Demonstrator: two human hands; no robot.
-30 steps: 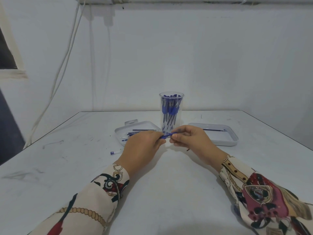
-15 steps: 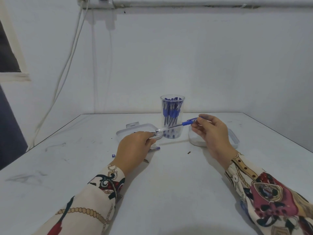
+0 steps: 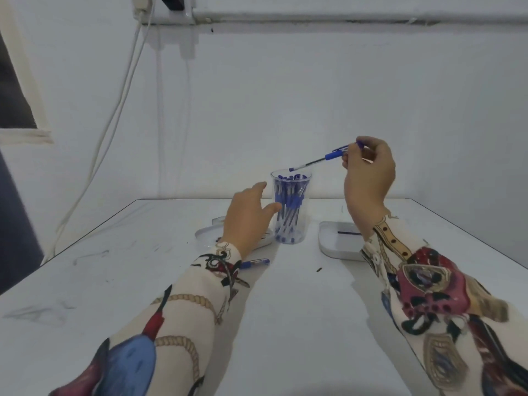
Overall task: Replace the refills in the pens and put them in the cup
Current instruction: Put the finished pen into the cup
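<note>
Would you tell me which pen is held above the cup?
The pen pinched in the right hand; the others stand in the cup or lie on the table.

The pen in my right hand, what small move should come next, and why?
Probably lower the pen tip-first into the cup. The right hand pinches it tilted, its low end just above the rim, while the left hand hovers open beside the cup.

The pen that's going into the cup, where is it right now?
In the head view the pen is in the air right of centre, pinched by the right hand, slanting down-left with its tip just above the rim of the cup.
</note>
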